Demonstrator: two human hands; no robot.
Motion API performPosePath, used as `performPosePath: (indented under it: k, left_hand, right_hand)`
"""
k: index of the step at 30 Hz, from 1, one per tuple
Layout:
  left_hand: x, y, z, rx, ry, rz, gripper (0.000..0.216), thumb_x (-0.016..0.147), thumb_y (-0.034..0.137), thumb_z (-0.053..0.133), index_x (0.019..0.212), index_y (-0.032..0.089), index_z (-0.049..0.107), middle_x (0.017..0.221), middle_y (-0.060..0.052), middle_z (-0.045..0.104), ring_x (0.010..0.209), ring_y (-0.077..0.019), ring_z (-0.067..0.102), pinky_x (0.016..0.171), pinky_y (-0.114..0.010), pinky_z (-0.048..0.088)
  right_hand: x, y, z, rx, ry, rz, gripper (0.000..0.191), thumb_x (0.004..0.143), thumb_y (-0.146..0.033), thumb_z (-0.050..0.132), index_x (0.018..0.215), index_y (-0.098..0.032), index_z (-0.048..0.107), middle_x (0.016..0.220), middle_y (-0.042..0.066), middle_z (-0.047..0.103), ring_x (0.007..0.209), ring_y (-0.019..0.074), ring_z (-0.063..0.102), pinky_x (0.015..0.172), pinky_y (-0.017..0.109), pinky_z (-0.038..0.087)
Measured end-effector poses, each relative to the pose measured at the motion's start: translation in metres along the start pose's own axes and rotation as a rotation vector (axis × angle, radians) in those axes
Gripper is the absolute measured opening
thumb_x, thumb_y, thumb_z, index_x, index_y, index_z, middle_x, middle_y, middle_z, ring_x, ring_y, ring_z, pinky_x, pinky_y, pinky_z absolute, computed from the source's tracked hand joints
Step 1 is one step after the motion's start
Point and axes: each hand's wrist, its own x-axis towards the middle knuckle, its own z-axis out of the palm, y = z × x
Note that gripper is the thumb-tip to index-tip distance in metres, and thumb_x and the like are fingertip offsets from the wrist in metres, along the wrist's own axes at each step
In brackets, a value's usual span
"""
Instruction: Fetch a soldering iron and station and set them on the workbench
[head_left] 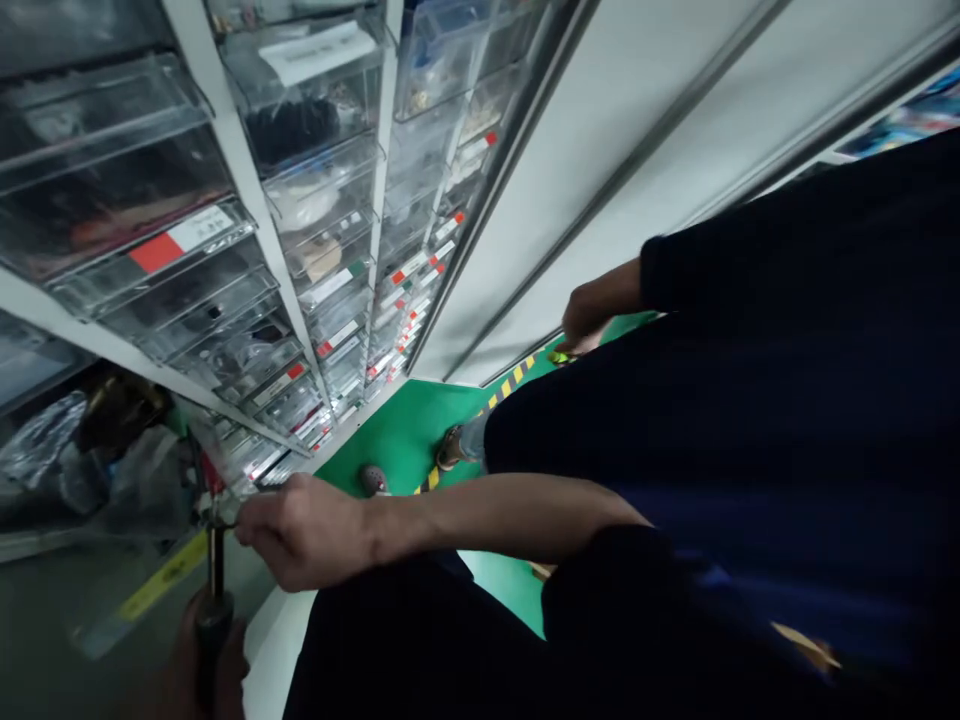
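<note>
At the lower left, my left hand (pixel 176 665) is wrapped round the black handle of a screwdriver-like tool (pixel 215 600), its metal shaft pointing up. My right hand (pixel 304 535) reaches across from the right, fingers closed in a pinch beside the shaft's upper end. What the pinch holds is too dark and blurred to make out. Just above the shaft, a small red and whitish piece (pixel 214 485) shows indistinctly. Behind my hands are an open drawer (pixel 97 635) with a yellow strip (pixel 165 575) and several crumpled plastic bags (pixel 142 490).
A tall rack of clear plastic drawers (pixel 187 270) with red and white labels runs down the left. White cabinet panels (pixel 555 190) stand at the upper right. Close by on the right is a person in dark clothes (pixel 750 330), a hand (pixel 585 318) near something yellow-green. The floor (pixel 420 410) is green.
</note>
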Motion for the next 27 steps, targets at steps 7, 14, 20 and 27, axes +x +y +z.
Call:
performPosePath:
  k: [7, 14, 20, 27]
  left_hand:
    - [0.000, 0.038, 0.020, -0.051, 0.306, -0.044, 0.046, 0.089, 0.059, 0.043, 0.105, 0.018, 0.059, 0.053, 0.002, 0.060, 0.044, -0.0173, 0.058, 0.052, -0.027, 0.051]
    - [0.011, 0.044, 0.002, -0.073, 0.272, 0.021, 0.044, 0.094, 0.046, 0.041, 0.114, 0.009, 0.054, 0.056, 0.002, 0.058, 0.046, -0.0148, 0.058, 0.050, -0.023, 0.050]
    - [0.019, 0.022, 0.009, 0.152, 0.352, 0.348, 0.036, 0.097, 0.032, 0.042, 0.123, 0.007, 0.048, 0.091, -0.016, 0.073, 0.065, -0.0188, 0.072, 0.061, -0.024, 0.058]
    - [0.026, -0.003, 0.043, 0.202, 0.240, 0.589, 0.044, 0.098, 0.029, 0.040, 0.138, 0.012, 0.037, 0.109, -0.018, 0.072, 0.091, -0.0228, 0.073, 0.064, -0.024, 0.061]
  right_hand:
    - [0.007, 0.014, 0.001, -0.863, 0.062, -0.391, 0.018, 0.085, -0.009, 0.040, 0.083, -0.009, 0.058, 0.056, 0.001, 0.055, 0.045, 0.0159, 0.051, 0.040, 0.029, 0.033]
    - [0.028, -0.001, -0.008, -0.730, 0.076, -0.373, 0.019, 0.082, -0.007, 0.039, 0.078, -0.010, 0.058, 0.054, 0.001, 0.050, 0.045, 0.0129, 0.041, 0.043, 0.027, 0.025]
    - [0.017, -0.010, -0.011, 0.618, -0.026, 0.263, 0.021, 0.084, -0.023, 0.045, 0.065, -0.016, 0.048, 0.051, -0.005, 0.035, 0.044, 0.0066, 0.030, 0.043, 0.019, 0.025]
    - [-0.023, 0.027, 0.004, 1.446, -0.175, 0.589, 0.013, 0.076, -0.028, 0.052, 0.069, -0.018, 0.046, 0.046, -0.012, 0.019, 0.037, 0.0041, 0.010, 0.036, 0.016, 0.007]
